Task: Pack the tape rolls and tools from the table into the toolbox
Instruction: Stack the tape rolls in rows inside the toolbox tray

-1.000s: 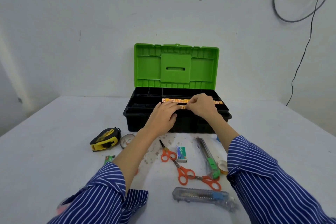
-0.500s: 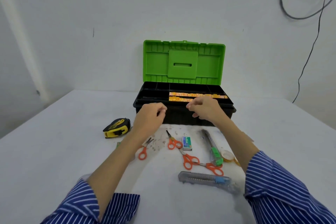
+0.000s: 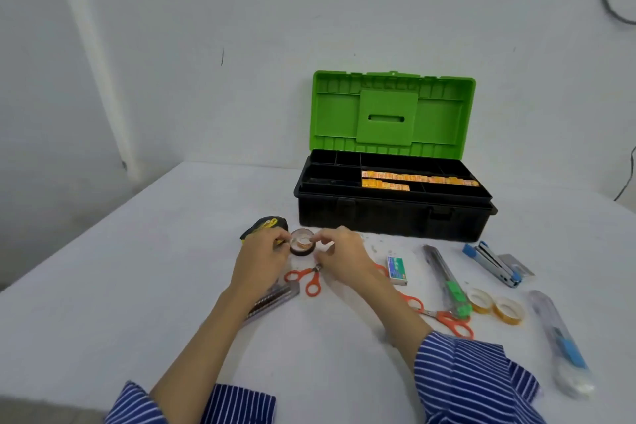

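Observation:
The black toolbox (image 3: 392, 217) stands open with its green lid (image 3: 389, 113) upright; orange strips (image 3: 416, 178) lie in its top tray. In front of its left end, a dark tape roll (image 3: 303, 246) sits on the white table. My left hand (image 3: 260, 263) pinches the roll's left rim and my right hand (image 3: 342, 255) pinches its right rim. A yellow-black tape measure (image 3: 266, 224) lies just behind my left hand, partly hidden. Two clear tape rolls (image 3: 495, 306) lie to the right.
Small orange scissors (image 3: 306, 278) and a clear ruler-like strip (image 3: 275, 298) lie under my hands. To the right are a staple box (image 3: 396, 270), a green utility knife (image 3: 447, 282), larger orange scissors (image 3: 445, 318), a blue stapler (image 3: 495, 262) and a blue utility knife (image 3: 559, 334).
Both hands left the toolbox tray, where the orange strips stay, and came down and left to the dark tape roll. The view swung left.

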